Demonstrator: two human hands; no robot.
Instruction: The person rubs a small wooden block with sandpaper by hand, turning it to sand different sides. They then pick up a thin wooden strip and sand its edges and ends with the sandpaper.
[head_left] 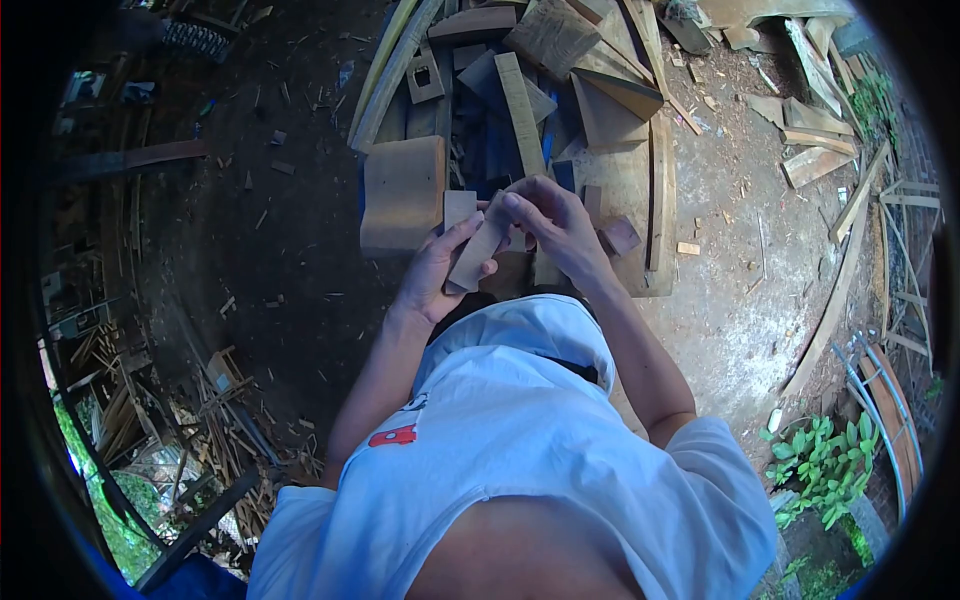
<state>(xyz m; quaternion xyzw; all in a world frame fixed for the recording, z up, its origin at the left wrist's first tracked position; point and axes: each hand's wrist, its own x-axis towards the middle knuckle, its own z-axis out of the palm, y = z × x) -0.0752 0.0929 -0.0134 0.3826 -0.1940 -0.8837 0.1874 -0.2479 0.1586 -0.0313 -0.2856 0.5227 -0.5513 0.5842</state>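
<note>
My left hand is closed around a small pale wood block, whose upper end shows beyond the thumb. A flat grey-brown strip, which looks like sandpaper, lies slanted across the fingers of that hand. At the strip's upper end my right hand pinches it between thumb and fingers. The palm side of the left hand is hidden, so how far the block reaches below the strip cannot be seen. Just left of the block is a larger wood piece with a curved face.
Ahead is a pile of wood offcuts with a long slat and a block with a square hole. A board lies at the right. Scrap wood and a leafy plant are farther right; sticks are heaped left.
</note>
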